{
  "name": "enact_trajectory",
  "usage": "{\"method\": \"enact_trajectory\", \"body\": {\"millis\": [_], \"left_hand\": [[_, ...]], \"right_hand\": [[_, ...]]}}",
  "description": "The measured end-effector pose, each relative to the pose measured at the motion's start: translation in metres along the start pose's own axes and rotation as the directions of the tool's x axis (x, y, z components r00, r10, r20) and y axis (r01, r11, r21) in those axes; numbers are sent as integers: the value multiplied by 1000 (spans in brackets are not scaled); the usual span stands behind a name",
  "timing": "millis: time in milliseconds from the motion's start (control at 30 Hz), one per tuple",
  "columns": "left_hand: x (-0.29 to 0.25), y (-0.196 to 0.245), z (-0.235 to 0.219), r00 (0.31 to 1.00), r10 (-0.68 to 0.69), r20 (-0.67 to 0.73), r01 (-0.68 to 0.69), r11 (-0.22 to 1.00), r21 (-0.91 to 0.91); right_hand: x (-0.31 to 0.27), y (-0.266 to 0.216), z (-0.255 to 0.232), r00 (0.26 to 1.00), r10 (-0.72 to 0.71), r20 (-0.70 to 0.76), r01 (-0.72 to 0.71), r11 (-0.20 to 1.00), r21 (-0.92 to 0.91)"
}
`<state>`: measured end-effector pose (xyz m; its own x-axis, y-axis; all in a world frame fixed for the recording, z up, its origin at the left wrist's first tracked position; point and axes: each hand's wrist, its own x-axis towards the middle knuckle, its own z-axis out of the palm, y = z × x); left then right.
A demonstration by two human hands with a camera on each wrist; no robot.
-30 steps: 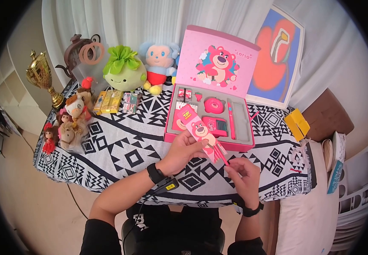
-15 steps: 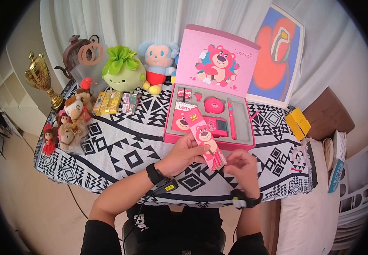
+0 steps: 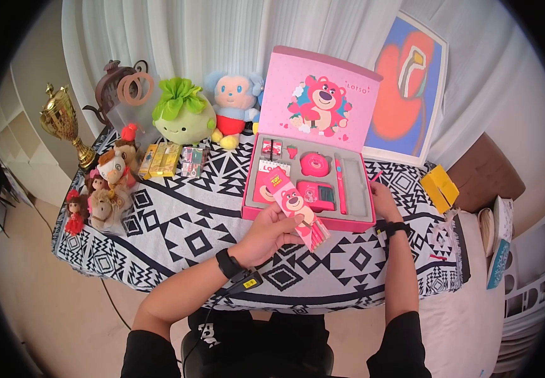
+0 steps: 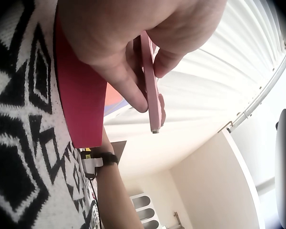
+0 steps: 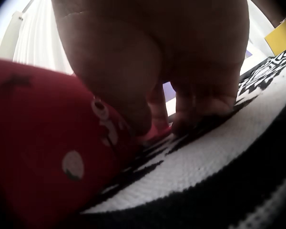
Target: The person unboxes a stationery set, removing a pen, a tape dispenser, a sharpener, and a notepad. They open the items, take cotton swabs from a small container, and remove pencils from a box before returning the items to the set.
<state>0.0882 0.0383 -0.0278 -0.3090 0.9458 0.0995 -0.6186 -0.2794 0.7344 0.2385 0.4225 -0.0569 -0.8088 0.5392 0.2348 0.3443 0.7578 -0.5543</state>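
My left hand [image 3: 265, 234] pinches a slim pink pencil pack [image 3: 295, 203] with a bear print, seen edge-on in the left wrist view, held tilted over the front of the pink gift box [image 3: 363, 225]. Pink pencil ends show at its lower end. The box stands with its lid up, a notepad, a round pink case and a pink pen in its grey insert. My right hand [image 3: 384, 200] reaches down beside the box's right wall, fingers at the cloth around a thin pink stick [image 3: 377, 177]; I cannot tell whether they pinch it. One long slot of the insert is bare.
Plush toys [image 3: 184, 116] stand at the back, a gold trophy [image 3: 61, 123] and small dolls [image 3: 105, 189] at the left. Small yellow packs [image 3: 160, 160] lie left of the box. A yellow folded card [image 3: 440, 186] and a framed picture [image 3: 404, 88] are at the right.
My right hand has left the lower end of the pack and moved right, to the far side of the box. The left hand still holds the pack, several pencils now within it.
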Motion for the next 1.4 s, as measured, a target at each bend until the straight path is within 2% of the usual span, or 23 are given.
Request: {"method": "enact_trajectory", "body": {"millis": [33,67,100,167,200,267,400,533,600,667,733,767,800,833,900,933,967,1033,1100,1400], "left_hand": [[0,1,0,1000,-2,0,2,1000,2],[0,1,0,1000,-7,-3,7,1000,5],[0,1,0,1000,-11,-5,11,1000,7],[0,1,0,1000,-6,-7,6,1000,3],[0,0,0,1000,0,-11,0,1000,-3],[-1,1,0,1000,5,-15,-5,1000,2],[0,0,3,999,25,-33,-25,1000,-6],[2,2,-1,998,52,-46,-53,999,-12],[3,2,-3,996,65,-57,-66,998,-13],[3,3,-2,995,75,-73,-76,997,-14],[2,5,3,992,94,-82,-97,995,-33],[2,4,2,992,89,-87,-93,995,-35],[2,4,1,992,93,-90,-95,995,-24],[2,3,0,991,94,-93,-96,995,-12],[3,3,1,993,79,-92,-81,997,-16],[2,4,1,992,85,-96,-87,996,-18],[2,4,3,991,92,-100,-94,995,-20],[1,5,6,991,85,-108,-87,996,-17],[1,5,6,990,100,-103,-104,994,-32],[0,5,6,988,114,-105,-115,993,0]], "right_hand": [[2,-7,4,997,-57,-52,54,997,-56],[1,-12,3,997,24,-76,-26,999,-28],[0,-17,1,997,25,-76,-27,999,-27],[-1,-21,-2,990,86,-111,-106,976,-192],[-3,-24,-4,991,86,-107,-105,975,-194],[-11,-22,-8,967,134,-216,-184,955,-232],[-34,-12,-21,945,219,-242,-291,901,-322],[-64,9,-47,941,260,-217,-325,874,-361],[-82,19,-64,937,244,-250,-326,869,-372],[-98,9,-76,932,231,-280,-328,865,-380],[-120,-16,-95,893,267,-362,-374,887,-269],[-129,-41,-101,901,251,-354,-340,916,-216],[-139,-64,-104,912,286,-294,-301,954,-5],[-151,-85,-106,922,310,-230,-264,941,210],[-178,-128,-105,962,267,-51,-206,840,502],[-190,-140,-101,980,199,-11,-169,857,486],[-201,-155,-96,972,229,57,-227,842,490],[-213,-159,-81,986,66,151,-136,841,524],[-218,-167,-70,976,52,213,-160,833,529],[-219,-171,-53,991,84,102,-119,902,414]]}}
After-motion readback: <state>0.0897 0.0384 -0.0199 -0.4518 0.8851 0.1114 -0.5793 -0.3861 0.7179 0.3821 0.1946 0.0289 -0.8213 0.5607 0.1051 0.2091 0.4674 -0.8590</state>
